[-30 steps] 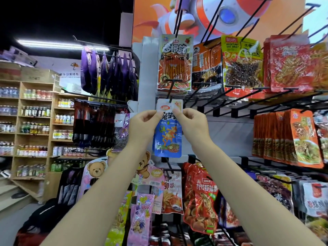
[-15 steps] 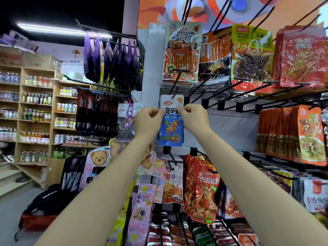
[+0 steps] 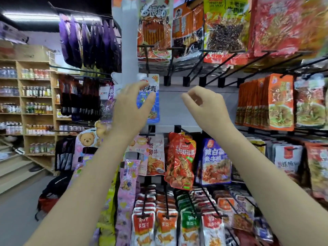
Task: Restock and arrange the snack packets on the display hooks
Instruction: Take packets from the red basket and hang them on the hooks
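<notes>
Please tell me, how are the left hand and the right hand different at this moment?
The left hand has spread fingers lying against the blue packet that hangs on the hook; the right hand has loosely curled fingers and holds nothing. The left hand overlaps the packet, while the right hand is apart from it, before the bare grey panel. Both are raised to the same height.

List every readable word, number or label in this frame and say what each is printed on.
"VEGETARIAN MEAT", partly legible: yellow packet on the top row.
"100": pale packet below the left hand.
Large Chinese characters on the top striped packet, the blue packet on its hook and the lower red packet: visible, too blurred to transcribe reliably.
Bottle labels on the wooden shelves: too small.
</notes>
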`<action>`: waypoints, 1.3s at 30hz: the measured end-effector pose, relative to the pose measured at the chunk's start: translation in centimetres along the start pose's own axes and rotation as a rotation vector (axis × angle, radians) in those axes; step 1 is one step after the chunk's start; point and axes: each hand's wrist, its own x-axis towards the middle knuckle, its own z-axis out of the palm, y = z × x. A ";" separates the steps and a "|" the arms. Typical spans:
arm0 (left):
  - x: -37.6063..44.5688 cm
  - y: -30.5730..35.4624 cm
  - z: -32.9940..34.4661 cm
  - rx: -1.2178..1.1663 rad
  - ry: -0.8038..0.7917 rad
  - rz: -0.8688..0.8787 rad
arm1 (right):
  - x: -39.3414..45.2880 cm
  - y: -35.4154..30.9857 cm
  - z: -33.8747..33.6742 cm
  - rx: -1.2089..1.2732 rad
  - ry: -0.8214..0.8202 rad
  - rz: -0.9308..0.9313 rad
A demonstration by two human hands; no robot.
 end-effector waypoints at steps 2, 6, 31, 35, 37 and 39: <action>-2.5 4.3 1.5 0.000 0.027 0.191 | -4.3 1.8 -3.6 0.019 0.083 -0.078; -9.7 12.0 11.1 -0.122 -0.157 0.347 | -14.0 9.1 -10.3 -0.123 0.100 -0.045; -60.9 27.2 44.5 -0.181 -1.706 0.270 | -74.1 37.3 -28.7 -0.519 -0.535 1.661; -60.7 27.5 44.7 -0.148 -1.781 0.265 | -75.2 38.9 -27.3 -0.432 -0.635 1.902; -60.5 27.6 44.7 -0.140 -1.788 0.277 | -75.6 38.8 -25.9 -0.513 -0.742 1.797; -60.4 27.6 44.7 -0.144 -1.801 0.272 | -75.5 38.8 -24.6 -0.499 -0.724 1.779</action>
